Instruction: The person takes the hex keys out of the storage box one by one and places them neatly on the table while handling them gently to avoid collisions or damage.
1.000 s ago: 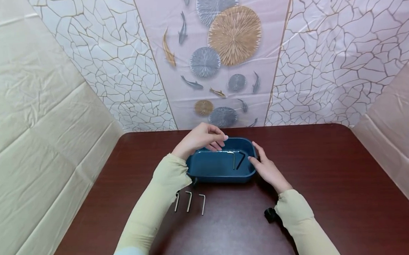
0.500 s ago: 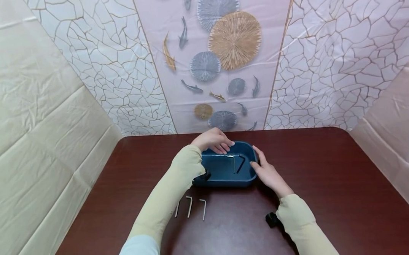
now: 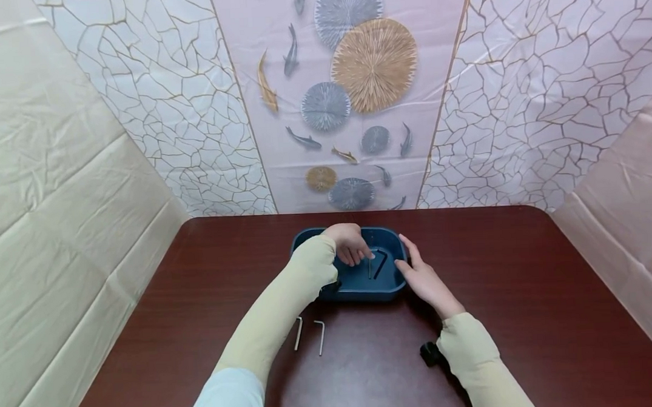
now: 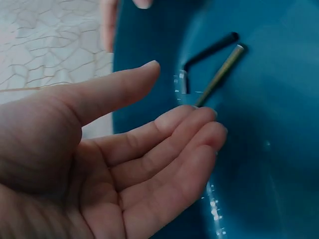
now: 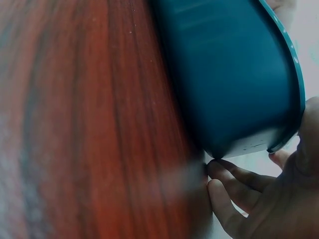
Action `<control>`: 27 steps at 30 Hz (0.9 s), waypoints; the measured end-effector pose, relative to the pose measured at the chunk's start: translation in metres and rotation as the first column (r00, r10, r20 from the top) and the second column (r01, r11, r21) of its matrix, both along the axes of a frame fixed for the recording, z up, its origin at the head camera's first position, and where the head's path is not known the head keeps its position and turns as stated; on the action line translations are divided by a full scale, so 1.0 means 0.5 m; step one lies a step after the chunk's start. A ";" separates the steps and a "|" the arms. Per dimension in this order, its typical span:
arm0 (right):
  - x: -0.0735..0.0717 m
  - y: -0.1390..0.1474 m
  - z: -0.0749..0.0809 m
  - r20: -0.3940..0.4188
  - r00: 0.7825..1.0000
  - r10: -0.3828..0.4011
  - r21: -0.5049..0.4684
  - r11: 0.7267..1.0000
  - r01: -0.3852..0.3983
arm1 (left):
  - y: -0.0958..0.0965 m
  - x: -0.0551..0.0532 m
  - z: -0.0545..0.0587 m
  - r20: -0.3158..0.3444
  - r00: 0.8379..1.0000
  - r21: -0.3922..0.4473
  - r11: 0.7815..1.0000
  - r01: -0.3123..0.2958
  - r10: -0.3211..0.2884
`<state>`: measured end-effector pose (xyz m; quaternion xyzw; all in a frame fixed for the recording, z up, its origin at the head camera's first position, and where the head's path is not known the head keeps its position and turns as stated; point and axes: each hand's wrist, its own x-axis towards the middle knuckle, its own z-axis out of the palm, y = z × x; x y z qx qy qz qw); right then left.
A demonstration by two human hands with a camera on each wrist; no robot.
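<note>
A blue tray (image 3: pixel 365 295) stands on the table with a black hex key (image 3: pixel 381 263) and a metallic hex key (image 3: pixel 369 269) lying in it at the right end. My left hand (image 3: pixel 351 245) is down inside the tray. In the left wrist view its thumb stands apart from the fingers (image 4: pixel 172 172), whose tips lie over one end of the metallic hex key; nothing is held. My right hand (image 3: pixel 429 282) grips the tray's right end, thumb over the rim. In the right wrist view, the other fingers (image 5: pixel 234 189) are at the outside wall, low near the table.
Two silver hex keys, one on the left (image 3: pixel 298 334) and one on the right (image 3: pixel 321 338), lie on the dark red table (image 3: pixel 526 292) in front of the tray. Patterned cloth (image 3: pixel 350 135) hangs behind the table's far edge.
My left hand has moved right and down into the tray, towards the hex keys. The left forearm now covers the leftmost hex key on the table. My right hand keeps its hold on the tray.
</note>
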<state>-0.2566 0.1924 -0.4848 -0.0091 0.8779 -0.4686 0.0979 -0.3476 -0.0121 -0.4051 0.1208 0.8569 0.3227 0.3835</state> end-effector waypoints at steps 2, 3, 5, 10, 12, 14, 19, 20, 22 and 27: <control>-0.001 0.001 0.000 -0.001 1.000 0.006 0.001 1.000 -0.006 | 0.005 -0.005 -0.006 0.011 1.000 -0.012 1.000 -0.001 0.001; -0.002 0.002 0.000 -0.003 1.000 0.009 0.003 1.000 -0.009 | 0.007 -0.007 -0.009 0.008 1.000 -0.016 1.000 -0.004 0.004; -0.002 0.002 0.000 -0.001 1.000 0.015 0.004 1.000 -0.015 | 0.011 -0.012 -0.015 -0.004 1.000 -0.017 1.000 -0.018 0.018; -0.003 0.003 -0.001 0.013 1.000 0.011 -0.007 1.000 -0.011 | 0.019 -0.021 -0.026 -0.032 0.999 -0.033 0.999 -0.042 0.041; -0.003 0.003 0.001 0.006 1.000 0.015 -0.002 1.000 -0.015 | 0.022 -0.024 -0.029 -0.033 0.999 -0.038 0.998 -0.045 0.044; -0.003 0.003 0.000 0.011 1.000 0.020 -0.007 1.000 -0.020 | 0.023 -0.026 -0.031 -0.032 0.999 -0.040 0.998 -0.043 0.042; -0.007 0.004 0.001 0.023 1.000 0.017 -0.020 1.000 -0.016 | 0.026 -0.033 -0.029 -0.012 1.000 -0.020 0.999 -0.028 0.027; -0.008 0.004 0.002 0.020 1.000 0.017 -0.018 1.000 -0.017 | 0.027 -0.034 -0.029 -0.005 1.000 -0.019 1.000 -0.021 0.021; -0.008 0.004 0.002 0.020 1.000 0.016 -0.019 1.000 -0.016 | 0.031 -0.036 -0.029 0.007 1.000 -0.022 1.000 -0.002 0.002; -0.004 0.004 -0.001 0.013 1.000 0.022 -0.013 1.000 -0.022 | 0.051 -0.036 -0.037 -0.017 0.997 -0.081 0.994 0.076 -0.078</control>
